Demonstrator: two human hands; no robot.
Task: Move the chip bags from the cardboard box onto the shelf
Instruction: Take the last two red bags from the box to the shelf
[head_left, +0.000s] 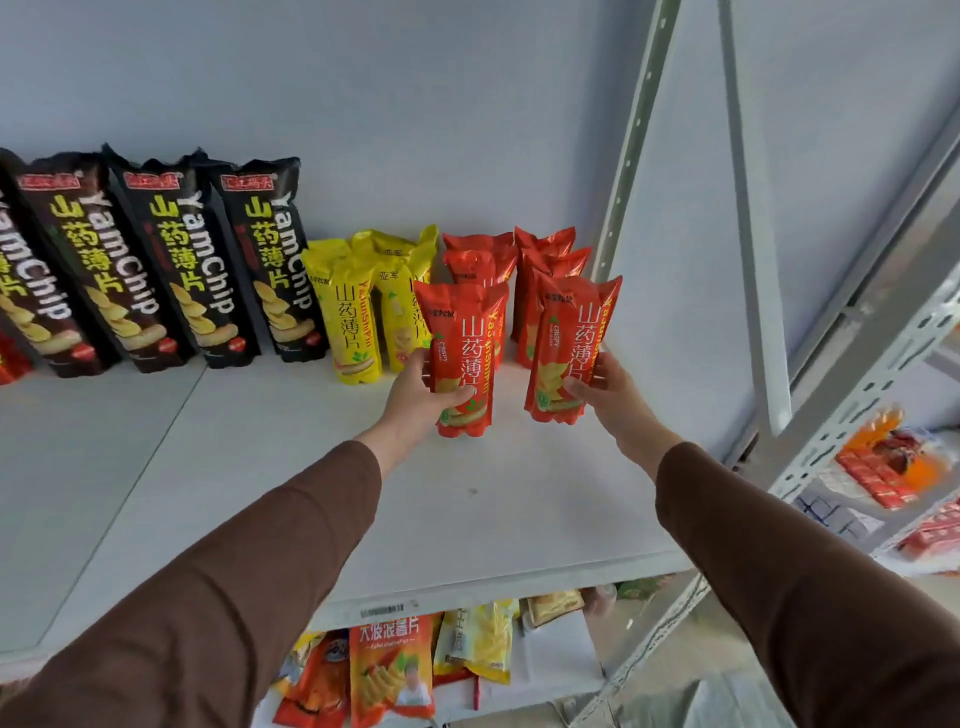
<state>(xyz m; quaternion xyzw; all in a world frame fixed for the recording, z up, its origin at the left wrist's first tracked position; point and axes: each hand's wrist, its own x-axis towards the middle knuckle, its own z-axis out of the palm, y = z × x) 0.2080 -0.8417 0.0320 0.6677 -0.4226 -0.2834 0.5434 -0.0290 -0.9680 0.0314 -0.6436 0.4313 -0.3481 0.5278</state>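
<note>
While both arms reach over the shelf front, the scene reads, near to far:

Sleeves: brown fabric, matte, running from the lower corners toward the middle.

Shelf: flat white board, smooth, bare in front of the rows.

Left hand: fingers curled round the lower part of the left red bag; thumb across its front.

Right hand: fingers wrapped round the lower right edge of the right red bag.

Key relation: both bags stand upright, long axis vertical, bases at or just above the board, directly in front of the red rows; each hand is nearest its own bag.

Material: glossy crinkled foil, narrow pillow shape, crimped ends.

Behind: yellow bags, then tall black Yam Chip bags leaning by the wall.

Cardboard box: not in view.
</note>
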